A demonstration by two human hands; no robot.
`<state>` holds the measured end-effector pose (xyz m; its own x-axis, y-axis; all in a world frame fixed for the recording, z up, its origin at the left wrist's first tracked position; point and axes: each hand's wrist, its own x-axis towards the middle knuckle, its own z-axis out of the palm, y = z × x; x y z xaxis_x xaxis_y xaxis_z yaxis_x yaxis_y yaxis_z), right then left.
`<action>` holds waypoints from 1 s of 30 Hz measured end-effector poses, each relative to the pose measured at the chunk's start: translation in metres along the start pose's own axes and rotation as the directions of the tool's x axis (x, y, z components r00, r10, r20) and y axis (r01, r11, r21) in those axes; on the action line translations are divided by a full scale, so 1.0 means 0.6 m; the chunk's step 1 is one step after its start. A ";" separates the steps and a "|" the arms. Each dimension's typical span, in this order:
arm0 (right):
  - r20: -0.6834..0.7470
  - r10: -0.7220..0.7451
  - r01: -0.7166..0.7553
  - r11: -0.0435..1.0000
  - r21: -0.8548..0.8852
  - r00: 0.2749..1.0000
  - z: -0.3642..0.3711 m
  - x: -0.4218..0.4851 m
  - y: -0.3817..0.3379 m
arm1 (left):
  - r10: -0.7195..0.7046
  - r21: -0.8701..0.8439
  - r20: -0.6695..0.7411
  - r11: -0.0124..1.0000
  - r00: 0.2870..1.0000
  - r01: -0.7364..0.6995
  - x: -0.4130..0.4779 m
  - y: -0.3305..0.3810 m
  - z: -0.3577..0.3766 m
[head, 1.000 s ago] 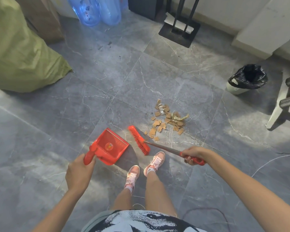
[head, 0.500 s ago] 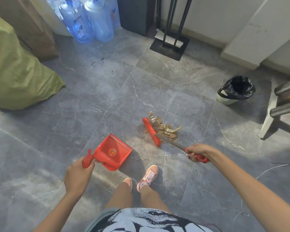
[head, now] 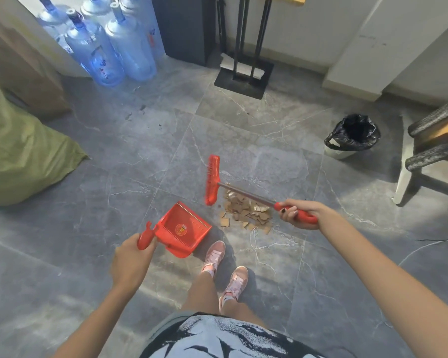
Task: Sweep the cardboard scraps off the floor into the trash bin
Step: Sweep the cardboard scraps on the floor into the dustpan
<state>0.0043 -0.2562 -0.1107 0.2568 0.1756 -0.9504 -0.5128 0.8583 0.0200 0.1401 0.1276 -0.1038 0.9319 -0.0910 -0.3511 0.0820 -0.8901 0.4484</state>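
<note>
Closed grip: right hand [head: 299, 214] holds broom [head: 212, 180]; left hand [head: 132, 259] holds dustpan [head: 183, 228].

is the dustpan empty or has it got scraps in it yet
Empty. The dustpan shows only bare red plastic inside, and the cardboard scraps lie in a pile on the floor beside it.

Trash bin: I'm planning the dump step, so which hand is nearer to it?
Right. The right hand, gripping the brush, sits below-left of the bin. The left hand, holding the dustpan, is farther left, beyond the scraps.
</note>
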 end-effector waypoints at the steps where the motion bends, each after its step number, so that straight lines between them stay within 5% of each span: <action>1: 0.030 0.003 -0.005 0.996 0.086 1.000 0.013 0.013 -0.007 | 0.002 0.013 0.008 1.000 1.000 -0.002 0.013 0.005 -0.001; 5: 0.102 -0.029 -0.014 0.918 0.395 0.994 0.067 0.088 -0.050 | 0.014 0.008 0.021 1.000 1.000 -0.014 0.061 0.027 0.001; 14: 0.013 -0.079 0.049 0.729 0.683 0.997 0.069 0.187 -0.084 | 0.032 0.052 0.038 0.998 0.999 -0.034 0.142 0.048 0.014; 30: -0.006 -0.028 0.023 0.679 0.734 1.000 -0.021 0.118 -0.010 | 0.099 0.128 0.140 0.985 0.985 -0.117 0.170 0.083 0.013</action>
<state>0.0151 -0.2548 -0.1823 0.2663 0.1487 -0.9523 0.2586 0.9408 0.2193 0.2363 0.0703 -0.1235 0.8767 -0.2403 -0.4167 -0.0735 -0.9230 0.3777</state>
